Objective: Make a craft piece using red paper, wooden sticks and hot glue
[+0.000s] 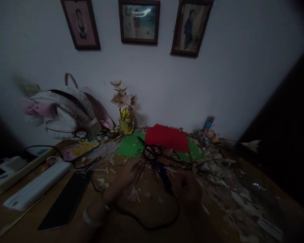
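Observation:
My left hand (128,175) reaches over the wooden table, its fingers just below black-handled scissors (150,152) that lie on a green paper sheet (131,145). A dark blue hot glue gun (162,173) with a small red light sits between my hands. My right hand (186,185) is dim and close beside the gun's lower end. I cannot tell whether either hand grips anything. A black cord (152,224) loops from the gun across the table. A red paper sheet (167,137) lies beyond the scissors, partly over the green sheet. Thin dark wire stems cross the area.
Pale paper scraps (225,182) cover the table's right side. At the back stand a yellow vase (126,123) of paper flowers and a backpack (66,113). A black phone (66,199), white power bank (38,184) and power strip (17,172) lie left. A bracelet circles my left wrist.

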Motion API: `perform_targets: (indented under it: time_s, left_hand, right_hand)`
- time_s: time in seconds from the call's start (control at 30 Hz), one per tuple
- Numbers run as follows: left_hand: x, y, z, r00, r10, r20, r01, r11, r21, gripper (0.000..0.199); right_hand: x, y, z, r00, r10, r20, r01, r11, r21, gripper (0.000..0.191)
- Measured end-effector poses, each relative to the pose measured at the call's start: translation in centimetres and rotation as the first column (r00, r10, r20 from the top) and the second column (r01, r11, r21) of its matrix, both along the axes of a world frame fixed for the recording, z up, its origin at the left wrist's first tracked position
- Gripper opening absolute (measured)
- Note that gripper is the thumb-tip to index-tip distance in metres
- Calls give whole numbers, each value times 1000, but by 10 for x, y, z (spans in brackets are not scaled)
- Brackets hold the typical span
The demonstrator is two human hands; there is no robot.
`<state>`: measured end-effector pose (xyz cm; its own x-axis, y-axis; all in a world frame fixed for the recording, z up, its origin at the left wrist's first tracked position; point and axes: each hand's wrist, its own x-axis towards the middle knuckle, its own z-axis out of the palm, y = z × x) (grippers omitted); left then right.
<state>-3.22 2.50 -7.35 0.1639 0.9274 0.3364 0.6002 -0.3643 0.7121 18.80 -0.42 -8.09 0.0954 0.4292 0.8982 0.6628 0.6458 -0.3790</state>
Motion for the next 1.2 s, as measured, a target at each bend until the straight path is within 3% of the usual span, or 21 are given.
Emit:
perform_targets:
  time_s: [0.1, 0.27, 0.43, 0.5, 0.63, 0.7, 0.8, 0.87, 0.97, 1.07, 1.2]
  left_hand:
    - [-1, 1, -3, 999, 41, 29, -41, 999, -18, 29]
    - [-5, 5, -9, 995, 39, 88, -38, 999, -18, 28]
    - [-5, 4, -6, 995, 43, 85, -41, 999, -31, 28]
    - [-5, 4, -6, 995, 49, 90, -46, 998, -37, 28]
    - [-7, 5, -9, 995, 49, 91, -47, 998, -33, 28]
    - [-8, 5, -10, 996, 47, 77, -44, 998, -37, 29]
    - [-9, 6, -12, 996, 52, 74, -50, 999, -18, 29]
    - [-9, 7, -12, 996, 44, 83, -43, 999, -14, 29]
    - [-9, 7, -12, 995, 35, 96, -34, 999, -14, 30]
    - [-9, 6, -10, 995, 56, 88, -56, 998, -6, 30]
    - [-8, 5, -8, 995, 61, 80, -60, 998, -15, 29]
  right_hand:
    - [-4, 0, 5, 1000, 2, 29, -3, 1000, 4, 6]
    - [-8, 1, 7, 990, 40, 133, -25, 993, -117, 12]
    - [-9, 1, 7, 997, 79, -26, -83, 959, -270, 40]
    - [-7, 1, 7, 991, 134, -5, -132, 965, -226, 44]
    - [-5, 1, 5, 964, 221, 150, -218, 975, -36, 24]
    - [-5, 2, 4, 981, 159, 109, -149, 984, -96, 26]
    - [-3, 3, 2, 992, 113, 51, -97, 963, -250, 52]
    - [1, 4, 0, 974, 166, 158, -137, 975, -176, 52]
    - [5, 5, -1, 911, 176, 374, -198, 980, 18, 32]
    - [4, 5, -1, 951, 94, 295, -92, 996, -21, 30]
    - [3, 5, -3, 986, 46, 159, -26, 992, -121, 48]
